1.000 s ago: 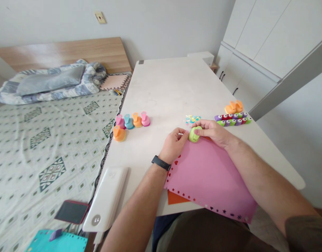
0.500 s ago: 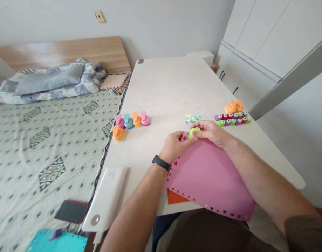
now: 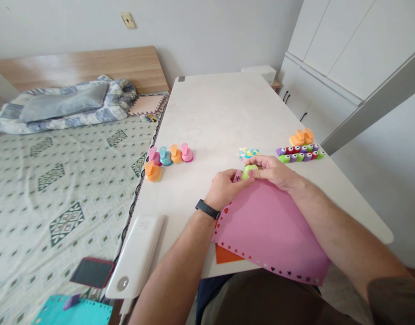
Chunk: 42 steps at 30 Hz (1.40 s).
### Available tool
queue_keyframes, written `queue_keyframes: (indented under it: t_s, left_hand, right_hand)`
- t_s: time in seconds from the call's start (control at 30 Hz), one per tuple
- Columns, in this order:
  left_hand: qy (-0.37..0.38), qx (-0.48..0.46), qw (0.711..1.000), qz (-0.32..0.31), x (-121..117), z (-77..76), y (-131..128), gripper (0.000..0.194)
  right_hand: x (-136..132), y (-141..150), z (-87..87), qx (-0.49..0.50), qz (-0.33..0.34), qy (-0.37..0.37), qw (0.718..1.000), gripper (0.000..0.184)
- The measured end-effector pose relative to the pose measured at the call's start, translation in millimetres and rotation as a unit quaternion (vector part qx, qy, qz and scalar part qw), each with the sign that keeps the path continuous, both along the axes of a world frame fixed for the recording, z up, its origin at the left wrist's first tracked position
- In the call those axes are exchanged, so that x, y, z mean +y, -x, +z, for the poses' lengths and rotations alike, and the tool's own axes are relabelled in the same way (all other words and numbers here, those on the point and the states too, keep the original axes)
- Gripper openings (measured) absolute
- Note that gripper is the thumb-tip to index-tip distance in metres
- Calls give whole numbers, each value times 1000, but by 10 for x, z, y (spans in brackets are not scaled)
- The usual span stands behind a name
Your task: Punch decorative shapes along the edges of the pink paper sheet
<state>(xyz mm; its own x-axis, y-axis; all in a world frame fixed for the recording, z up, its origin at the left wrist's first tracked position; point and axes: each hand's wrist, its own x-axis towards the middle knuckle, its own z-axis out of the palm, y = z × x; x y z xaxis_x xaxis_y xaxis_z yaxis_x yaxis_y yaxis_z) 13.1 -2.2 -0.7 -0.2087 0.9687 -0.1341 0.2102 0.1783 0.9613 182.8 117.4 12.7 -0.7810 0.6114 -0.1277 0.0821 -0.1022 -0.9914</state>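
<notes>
A pink paper sheet (image 3: 266, 225) with small shapes punched along its edges lies on the white table (image 3: 221, 113) in front of me. At its far corner sits a small green craft punch (image 3: 248, 170). My right hand (image 3: 273, 170) closes its fingers around the punch from the right. My left hand (image 3: 226, 187), a black band on its wrist, pinches the sheet's corner beside the punch. An orange sheet (image 3: 227, 255) shows under the pink one.
Several coloured punches (image 3: 170, 155) stand at the table's left edge, an orange one (image 3: 153, 172) nearest. Confetti (image 3: 248, 152), a row of small punches (image 3: 300, 155) and orange punches (image 3: 301, 136) lie right. A white device (image 3: 136, 257), phone (image 3: 92, 272) and bed (image 3: 58, 180) are left.
The punch has gone from being lifted just off the sheet's corner to sitting on that corner, with both hands pressed closer around it. A punched star shows at the corner.
</notes>
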Motion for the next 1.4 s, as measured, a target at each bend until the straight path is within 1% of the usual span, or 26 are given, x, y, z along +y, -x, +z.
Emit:
queue_keyframes:
  t_s: [0.23, 0.43, 0.6, 0.73, 0.87, 0.97, 1.1, 1.23, 1.4]
  left_hand:
    - [14, -14, 1000, 18, -2, 66, -20, 44]
    - [0, -1, 1000, 6, -3, 78, -16, 43]
    - [5, 2, 1000, 13, -5, 88, -24, 44]
    - [-2, 19, 1000, 12, -1, 59, -30, 48]
    - [6, 34, 999, 14, 0, 54, -30, 50]
    - [0, 24, 1000, 12, 0, 90, -21, 47]
    - [-6, -8, 1000, -9, 4, 124, 2, 43]
    - [3, -28, 999, -22, 5, 91, 29, 38]
    - [22, -48, 998, -21, 0, 28, 51, 31]
  right_hand:
    - [6, 7, -14, -2, 2, -1, 1000, 36]
    - [-3, 16, 11, -7, -2, 1, 1000, 35]
    - [-8, 26, 5, -7, -4, 3, 1000, 32]
    - [5, 44, -16, -15, -22, 21, 999, 35]
    - [20, 37, -7, -17, -15, 16, 1000, 40]
    - [19, 9, 20, -11, -16, 10, 1000, 43]
    - [21, -22, 36, 7, -19, -1, 1000, 43]
    - [52, -26, 21, 18, -47, -1, 999, 39]
    - [126, -38, 20, 43, -113, 29, 992, 37]
